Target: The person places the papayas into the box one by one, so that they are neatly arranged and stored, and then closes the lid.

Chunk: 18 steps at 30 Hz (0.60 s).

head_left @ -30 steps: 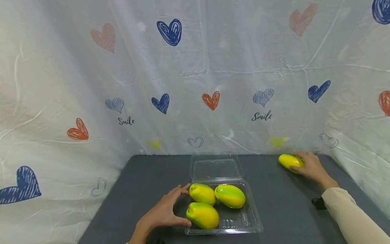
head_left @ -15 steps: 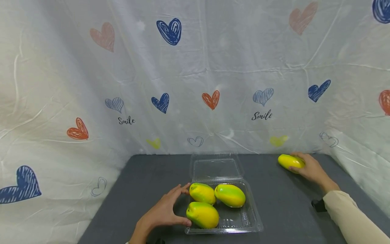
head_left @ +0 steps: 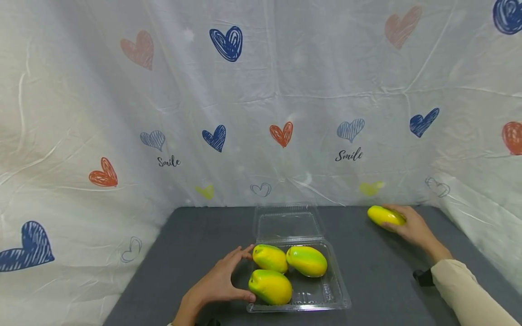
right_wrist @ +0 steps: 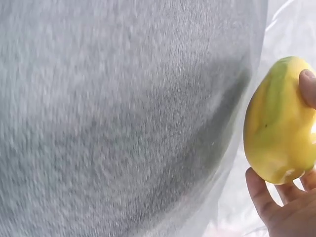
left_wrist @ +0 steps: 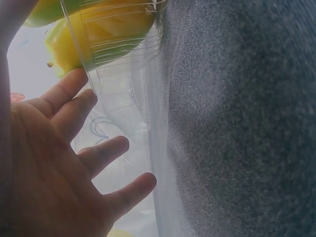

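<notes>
In the head view my right hand (head_left: pixel 416 226) grips a yellow-green papaya (head_left: pixel 383 215) at the back right of the table. The right wrist view shows my thumb on one side of this papaya (right_wrist: pixel 279 123) and fingers at its lower end; a shadow falls on the cloth beside it. At front centre lies a clear plastic clamshell box (head_left: pixel 340 296), lid (head_left: pixel 289 225) folded back. Three papayas rest inside: back left (head_left: pixel 270 259), back right (head_left: pixel 306 261), front left (head_left: pixel 270 287). My left hand (head_left: pixel 220 278) rests spread at the box's left side, straight fingertips (left_wrist: pixel 76 79) at its rim.
A dark grey cloth (head_left: pixel 204 231) covers the table. Behind it hangs a pale curtain (head_left: pixel 244 95) printed with hearts and the word Smile. A black strap device (head_left: pixel 424 277) sits at my right wrist, by the beige sleeve (head_left: pixel 465 285).
My right hand has shifted slightly left with the papaya, which tilts a little more. The left hand, the box and its three papayas hold still.
</notes>
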### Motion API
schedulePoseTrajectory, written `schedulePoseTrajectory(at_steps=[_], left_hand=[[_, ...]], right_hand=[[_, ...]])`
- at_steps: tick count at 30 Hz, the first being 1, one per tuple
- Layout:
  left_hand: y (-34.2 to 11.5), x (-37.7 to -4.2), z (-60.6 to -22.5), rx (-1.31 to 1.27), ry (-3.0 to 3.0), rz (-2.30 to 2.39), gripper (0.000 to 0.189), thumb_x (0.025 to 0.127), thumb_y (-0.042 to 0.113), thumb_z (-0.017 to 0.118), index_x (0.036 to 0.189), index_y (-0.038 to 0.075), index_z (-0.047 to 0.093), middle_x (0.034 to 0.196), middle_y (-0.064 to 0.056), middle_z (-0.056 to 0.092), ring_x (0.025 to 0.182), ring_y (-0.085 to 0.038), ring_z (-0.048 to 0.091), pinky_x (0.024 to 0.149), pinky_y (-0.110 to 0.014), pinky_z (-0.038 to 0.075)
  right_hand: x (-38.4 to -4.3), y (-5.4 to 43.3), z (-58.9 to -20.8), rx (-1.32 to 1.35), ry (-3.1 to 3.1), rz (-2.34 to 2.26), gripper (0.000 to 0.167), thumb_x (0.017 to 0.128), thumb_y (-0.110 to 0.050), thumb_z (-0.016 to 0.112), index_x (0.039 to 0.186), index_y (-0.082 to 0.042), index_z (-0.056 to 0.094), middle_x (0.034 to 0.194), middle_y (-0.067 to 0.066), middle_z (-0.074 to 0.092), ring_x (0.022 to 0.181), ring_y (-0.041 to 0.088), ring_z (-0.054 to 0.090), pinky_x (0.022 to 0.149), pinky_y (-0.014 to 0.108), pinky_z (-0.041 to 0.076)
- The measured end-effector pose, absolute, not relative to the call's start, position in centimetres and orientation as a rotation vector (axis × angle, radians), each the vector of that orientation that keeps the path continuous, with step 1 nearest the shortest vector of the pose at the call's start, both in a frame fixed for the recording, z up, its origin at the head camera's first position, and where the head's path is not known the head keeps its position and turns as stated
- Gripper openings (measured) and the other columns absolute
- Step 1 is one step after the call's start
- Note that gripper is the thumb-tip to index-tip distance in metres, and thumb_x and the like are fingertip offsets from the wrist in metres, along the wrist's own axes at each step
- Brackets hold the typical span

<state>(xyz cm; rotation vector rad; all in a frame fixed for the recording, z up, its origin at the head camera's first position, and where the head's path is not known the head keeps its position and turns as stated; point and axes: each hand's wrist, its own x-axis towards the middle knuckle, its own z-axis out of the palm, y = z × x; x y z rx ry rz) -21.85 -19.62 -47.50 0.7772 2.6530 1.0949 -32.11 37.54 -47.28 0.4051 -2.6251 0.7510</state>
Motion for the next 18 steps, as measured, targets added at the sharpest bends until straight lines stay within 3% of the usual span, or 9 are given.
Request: schedulePoseTrajectory(at_steps=[10, 18], left_hand=[[-19.6, -21.8, -47.4, 0.765, 2.66, 1.083, 0.07, 0.074, 0.054, 0.087, 0.132, 0.04, 0.05, 0.168, 0.014, 0.028, 0.156, -0.043, 0.019, 0.108, -0.085, 0.017], [-19.6, -21.7, -47.4, 0.771, 2.659, 1.078, 0.071, 0.075, 0.054, 0.087, 0.134, 0.041, 0.05, 0.168, 0.014, 0.027, 0.156, -0.044, 0.019, 0.107, -0.086, 0.017]], right_hand=[[-31.2, 36.1, -47.4, 0.378, -2.6, 0.836, 0.057, 0.087, -0.022, 0.081, 0.137, -0.003, 0.062, 0.127, 0.03, 0.06, 0.109, 0.042, 0.055, 0.079, 0.044, 0.039], [-30.0, 34.9, -47.5, 0.397, -2.581, 0.851, 0.057, 0.087, -0.022, 0.082, 0.137, -0.004, 0.062, 0.124, 0.025, 0.063, 0.106, 0.032, 0.054, 0.077, 0.035, 0.04]])
